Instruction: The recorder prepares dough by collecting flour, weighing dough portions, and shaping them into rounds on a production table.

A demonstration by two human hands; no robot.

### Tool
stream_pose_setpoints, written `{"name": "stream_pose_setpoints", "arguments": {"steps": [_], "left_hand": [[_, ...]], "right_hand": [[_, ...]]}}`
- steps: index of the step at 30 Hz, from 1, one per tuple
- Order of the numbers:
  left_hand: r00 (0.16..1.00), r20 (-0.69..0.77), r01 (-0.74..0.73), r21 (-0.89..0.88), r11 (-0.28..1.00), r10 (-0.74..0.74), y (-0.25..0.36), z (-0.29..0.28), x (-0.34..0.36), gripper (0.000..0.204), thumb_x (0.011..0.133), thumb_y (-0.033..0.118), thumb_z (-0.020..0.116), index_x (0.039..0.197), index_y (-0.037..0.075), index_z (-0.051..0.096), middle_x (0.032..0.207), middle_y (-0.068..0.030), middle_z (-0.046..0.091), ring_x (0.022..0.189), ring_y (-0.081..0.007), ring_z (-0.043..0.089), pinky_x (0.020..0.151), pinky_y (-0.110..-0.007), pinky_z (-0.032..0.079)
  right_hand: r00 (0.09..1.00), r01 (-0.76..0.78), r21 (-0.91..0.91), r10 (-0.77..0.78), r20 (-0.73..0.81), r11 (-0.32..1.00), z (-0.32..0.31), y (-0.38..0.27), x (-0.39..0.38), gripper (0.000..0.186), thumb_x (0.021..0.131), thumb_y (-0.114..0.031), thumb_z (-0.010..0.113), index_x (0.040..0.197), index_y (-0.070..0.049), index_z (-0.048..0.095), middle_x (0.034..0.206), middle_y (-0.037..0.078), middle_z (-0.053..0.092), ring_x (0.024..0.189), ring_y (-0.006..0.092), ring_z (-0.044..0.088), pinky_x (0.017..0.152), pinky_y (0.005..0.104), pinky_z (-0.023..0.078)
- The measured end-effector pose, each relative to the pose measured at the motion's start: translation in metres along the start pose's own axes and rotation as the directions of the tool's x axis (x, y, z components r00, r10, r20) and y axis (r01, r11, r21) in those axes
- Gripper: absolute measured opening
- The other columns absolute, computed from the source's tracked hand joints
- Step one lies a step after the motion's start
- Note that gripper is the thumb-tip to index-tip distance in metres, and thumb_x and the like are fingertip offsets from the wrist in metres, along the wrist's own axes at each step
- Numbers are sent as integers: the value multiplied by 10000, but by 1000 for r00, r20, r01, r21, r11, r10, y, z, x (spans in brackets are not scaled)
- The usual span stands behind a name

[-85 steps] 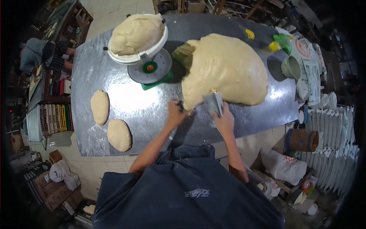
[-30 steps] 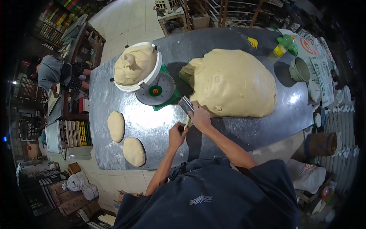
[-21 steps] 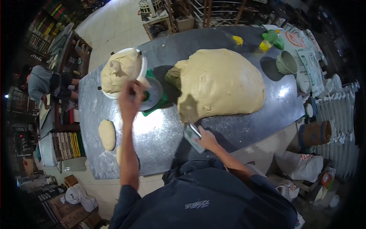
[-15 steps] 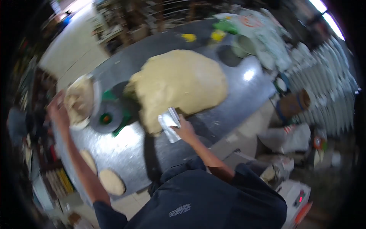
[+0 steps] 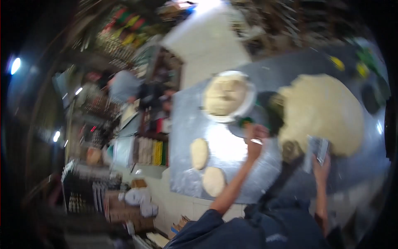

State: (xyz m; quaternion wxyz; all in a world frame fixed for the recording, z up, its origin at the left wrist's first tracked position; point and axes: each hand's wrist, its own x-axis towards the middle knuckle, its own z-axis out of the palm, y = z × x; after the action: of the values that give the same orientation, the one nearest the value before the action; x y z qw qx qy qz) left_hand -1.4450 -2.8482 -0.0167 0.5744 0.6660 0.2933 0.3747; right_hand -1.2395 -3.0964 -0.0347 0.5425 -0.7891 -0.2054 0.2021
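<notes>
A big pale yellow dough mass [image 5: 325, 110] lies on the grey metal table. My right hand [image 5: 321, 164] grips a shiny metal dough scraper [image 5: 318, 150] at its near edge. Beside the scraper, a smaller shaded dough lump [image 5: 291, 151] touches or adjoins the mass; I cannot tell whether it is cut free. My left hand [image 5: 258, 133], blurred, is by a round grey disc [image 5: 235, 129] with green parts, left of the mass; its finger shape is unclear. Farther left, a white bowl [image 5: 250, 101] holds a dough piece [image 5: 224, 96].
Two flat oval dough pieces, one [image 5: 199, 153] farther and one [image 5: 214, 181] nearer, lie on the table's [image 5: 182, 124] left part. Yellow objects [image 5: 337, 63] sit at the far right. Beyond the left edge are shelves, boxes [image 5: 120, 207] and a blurred person [image 5: 153, 97].
The view has swung left, shifting the table rightward. My left hand has gone from the bowl's left side to the grey disc's near right. The scraper stays in my right hand at the dough.
</notes>
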Motion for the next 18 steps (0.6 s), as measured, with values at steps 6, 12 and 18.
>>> {"name": "stream_pose_setpoints", "arguments": {"steps": [6, 12, 18], "left_hand": [[998, -22, 62, 532, 845, -59, -74, 62, -49, 641, 805, 247, 707, 1316, 61, 369, 1148, -182, 484, 946, -262, 560, 798, -342, 485], [977, -69, 210, 478, 853, -202, -70, 58, -28, 420, 816, 235, 716, 1121, 2, 544, 967, -140, 609, 829, -175, 612, 713, -312, 503], [968, -5, 223, 482, 847, -252, -47, 71, -15, 303, 810, 185, 718, 985, -22, 583, 848, -129, 605, 714, -193, 636, 613, -302, 533]], "right_hand": [[998, 42, -101, -46, -41, 994, 16, -3, 9, 494, 821, -250, 691, 1191, 27, 516, 1112, 153, 594, 1046, 250, 557, 934, 343, 395], [997, 66, -81, -70, -46, 995, 24, -39, 35, 469, 823, -290, 689, 1139, 11, 519, 996, 176, 650, 944, 283, 638, 813, 353, 466], [994, -94, -148, 101, 37, 984, 8, -41, 50, 498, 820, -342, 677, 1113, 21, 502, 880, 226, 639, 877, 407, 618, 723, 414, 475]]}}
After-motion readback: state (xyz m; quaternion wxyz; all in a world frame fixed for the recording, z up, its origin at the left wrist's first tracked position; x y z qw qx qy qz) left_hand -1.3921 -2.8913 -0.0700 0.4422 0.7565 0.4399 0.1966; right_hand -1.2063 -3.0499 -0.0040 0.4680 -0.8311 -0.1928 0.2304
